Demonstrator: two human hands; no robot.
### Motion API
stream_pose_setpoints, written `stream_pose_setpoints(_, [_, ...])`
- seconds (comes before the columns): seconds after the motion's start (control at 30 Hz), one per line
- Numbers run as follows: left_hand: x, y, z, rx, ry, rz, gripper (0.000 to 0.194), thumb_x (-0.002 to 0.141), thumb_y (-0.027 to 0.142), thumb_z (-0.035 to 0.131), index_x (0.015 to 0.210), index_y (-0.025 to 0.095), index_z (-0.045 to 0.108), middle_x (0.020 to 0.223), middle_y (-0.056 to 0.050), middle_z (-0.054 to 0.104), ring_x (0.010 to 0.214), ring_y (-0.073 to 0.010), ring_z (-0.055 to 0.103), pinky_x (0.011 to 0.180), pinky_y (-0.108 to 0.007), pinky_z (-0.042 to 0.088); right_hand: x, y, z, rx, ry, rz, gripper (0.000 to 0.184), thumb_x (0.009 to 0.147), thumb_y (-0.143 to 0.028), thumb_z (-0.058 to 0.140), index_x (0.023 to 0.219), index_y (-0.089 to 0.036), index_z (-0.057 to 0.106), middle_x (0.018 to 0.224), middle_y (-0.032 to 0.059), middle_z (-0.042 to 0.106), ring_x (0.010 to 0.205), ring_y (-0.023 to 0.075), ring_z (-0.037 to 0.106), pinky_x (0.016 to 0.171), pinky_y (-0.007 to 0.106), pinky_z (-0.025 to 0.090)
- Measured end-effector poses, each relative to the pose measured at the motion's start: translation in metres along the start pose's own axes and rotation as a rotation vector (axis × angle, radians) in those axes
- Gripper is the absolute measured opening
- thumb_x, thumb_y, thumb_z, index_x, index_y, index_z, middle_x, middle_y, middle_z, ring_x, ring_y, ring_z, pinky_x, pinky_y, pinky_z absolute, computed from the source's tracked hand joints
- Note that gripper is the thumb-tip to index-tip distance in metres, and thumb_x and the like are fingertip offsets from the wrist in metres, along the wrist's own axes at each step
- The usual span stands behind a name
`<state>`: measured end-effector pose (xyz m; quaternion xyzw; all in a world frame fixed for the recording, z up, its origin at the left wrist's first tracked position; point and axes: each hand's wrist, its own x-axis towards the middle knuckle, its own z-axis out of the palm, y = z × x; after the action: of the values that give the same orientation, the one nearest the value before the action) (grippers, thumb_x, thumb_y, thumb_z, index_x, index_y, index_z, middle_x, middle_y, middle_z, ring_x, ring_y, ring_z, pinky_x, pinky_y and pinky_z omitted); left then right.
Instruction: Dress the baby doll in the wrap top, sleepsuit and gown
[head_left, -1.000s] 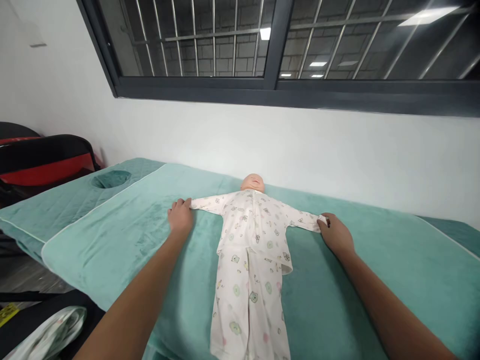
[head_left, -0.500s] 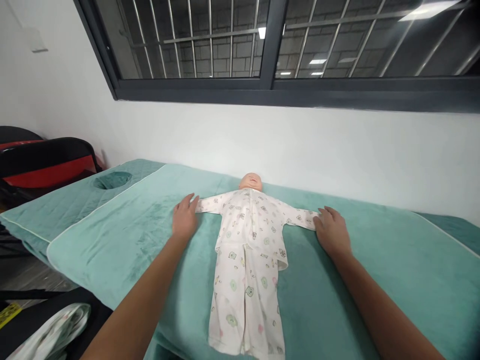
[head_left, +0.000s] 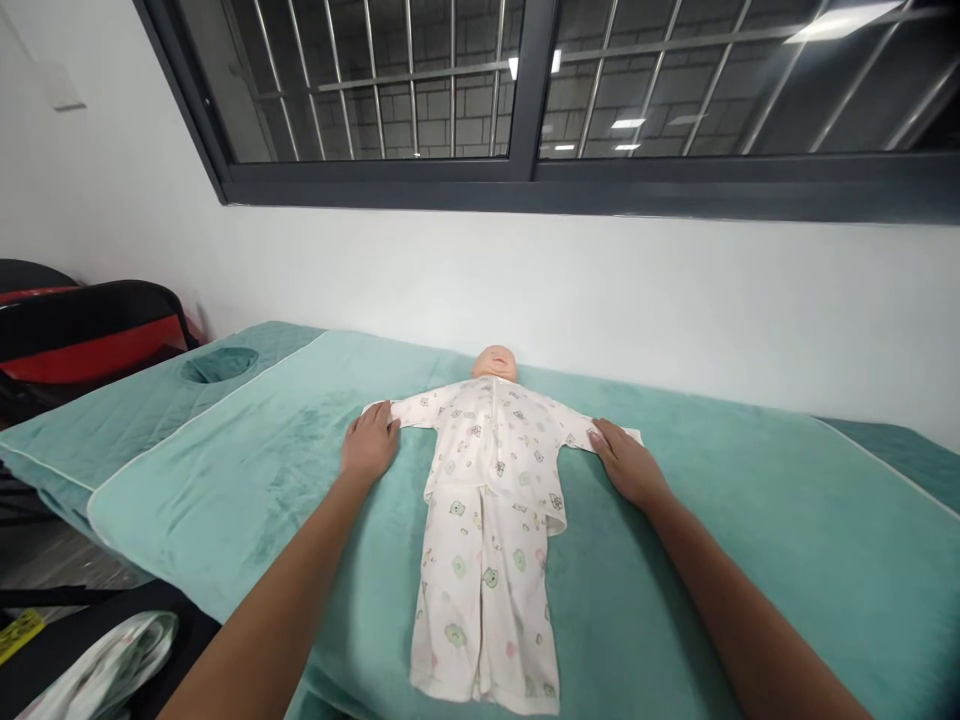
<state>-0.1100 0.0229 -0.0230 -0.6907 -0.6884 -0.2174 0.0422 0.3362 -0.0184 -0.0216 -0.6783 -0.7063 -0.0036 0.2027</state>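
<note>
On green bedding [head_left: 712, 480], hands [head_left: 370, 442] on both sleeves [head_left: 415, 409], dressed doll [head_left: 495, 364] between.

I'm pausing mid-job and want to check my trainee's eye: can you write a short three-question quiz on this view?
1. True or false: the left hand rests on a sleeve of the printed pajama top.
2. Which way does the doll's head lie?
A) Toward the wall
B) Toward the camera
C) Over the round hole
3. Fill in: the printed pajama pants lie on a ____ bed cover.

Key: 1 true; 2 A; 3 green
</note>
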Motion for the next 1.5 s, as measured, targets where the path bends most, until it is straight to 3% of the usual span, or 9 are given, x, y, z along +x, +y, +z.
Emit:
stream_pose_setpoints(0.27, [-0.005,0.004,-0.004,-0.03,0.018,-0.093,0.05,0.094,0.042,0.032,0.136,0.02,0.046,0.138,-0.012,0.051,0.129,-0.0288,0.043,0.107,-0.046,0.032,-0.001,-0.004,-0.002,-0.06,0.004,0.014,0.052,0.097,-0.047,0.026,0.135,-0.019,0.047,0.141,0.0093,0.05,0.129,0.0266,0.046,0.107,0.044,0.037])
stream_pose_setpoints(0.5, [-0.009,0.004,-0.015,-0.078,0.158,-0.328,0.051,0.093,0.04,0.028,0.126,0.009,0.051,0.12,-0.023,0.058,0.115,-0.0373,0.052,0.092,-0.051,0.04,-0.002,-0.004,-0.002,-0.07,0.005,0.016,0.055,0.096,-0.049,0.027,0.136,-0.016,0.046,0.143,0.0111,0.047,0.132,0.0271,0.043,0.109,0.044,0.035])
stream_pose_setpoints(0.6, [-0.009,0.001,-0.017,-0.131,0.172,-0.371,0.042,0.09,0.035,0.036,0.121,0.012,0.054,0.113,-0.019,0.063,0.113,-0.037,0.053,0.092,-0.052,0.04,-0.002,-0.005,-0.003,-0.054,-0.01,0.029,0.056,0.096,-0.049,0.027,0.136,-0.015,0.045,0.143,0.0112,0.047,0.131,0.0272,0.043,0.109,0.044,0.034])
stream_pose_setpoints(0.73, [-0.009,-0.005,-0.019,-0.25,0.191,-0.384,0.037,0.088,0.031,0.039,0.122,0.018,0.05,0.101,-0.009,0.067,0.096,-0.0248,0.062,0.085,-0.038,0.047,-0.001,-0.007,-0.005,-0.043,-0.023,0.039,0.056,0.095,-0.049,0.028,0.136,-0.014,0.046,0.142,0.0113,0.048,0.13,0.0279,0.045,0.108,0.043,0.036])
stream_pose_setpoints(0.87, [-0.01,-0.009,-0.018,-0.312,0.246,-0.396,0.035,0.089,0.031,0.036,0.12,0.019,0.047,0.107,-0.007,0.063,0.09,-0.0183,0.062,0.08,-0.03,0.049,-0.001,-0.008,-0.006,-0.033,-0.018,0.043,0.055,0.095,-0.049,0.029,0.135,-0.016,0.046,0.141,0.0102,0.049,0.13,0.0279,0.045,0.108,0.045,0.036])
stream_pose_setpoints(1.0, [-0.011,-0.011,-0.015,-0.283,0.248,-0.405,0.031,0.083,0.022,0.042,0.109,0.019,0.056,0.097,-0.009,0.062,0.093,-0.0238,0.058,0.081,-0.037,0.049,-0.001,-0.007,-0.005,-0.029,-0.013,0.047,0.054,0.095,-0.049,0.031,0.134,-0.017,0.047,0.14,0.01,0.051,0.128,0.0278,0.047,0.107,0.045,0.037])
stream_pose_setpoints(1.1, [-0.011,-0.01,-0.015,-0.252,0.247,-0.362,0.034,0.081,0.018,0.042,0.108,0.018,0.062,0.108,-0.014,0.057,0.108,-0.0286,0.053,0.09,-0.041,0.045,-0.001,-0.006,-0.004,-0.03,-0.002,0.041,0.052,0.094,-0.048,0.032,0.134,-0.018,0.048,0.139,0.0094,0.052,0.127,0.0279,0.048,0.106,0.045,0.038])
stream_pose_setpoints(1.27, [-0.009,-0.005,-0.017,-0.262,0.226,-0.22,0.039,0.09,0.025,0.034,0.118,0.021,0.061,0.129,-0.008,0.055,0.121,-0.022,0.049,0.104,-0.034,0.039,-0.001,-0.006,-0.005,-0.019,-0.011,0.049,0.052,0.094,-0.049,0.032,0.133,-0.019,0.048,0.139,0.0089,0.052,0.127,0.0281,0.048,0.106,0.045,0.038])
stream_pose_setpoints(1.5, [-0.008,0.001,-0.013,-0.127,0.049,-0.193,0.043,0.094,0.034,0.029,0.124,0.022,0.058,0.129,-0.009,0.061,0.122,-0.0271,0.051,0.103,-0.046,0.036,-0.001,-0.002,-0.001,-0.028,0.005,0.031,0.052,0.095,-0.048,0.033,0.135,-0.017,0.047,0.14,0.0108,0.05,0.129,0.0282,0.046,0.107,0.045,0.037])
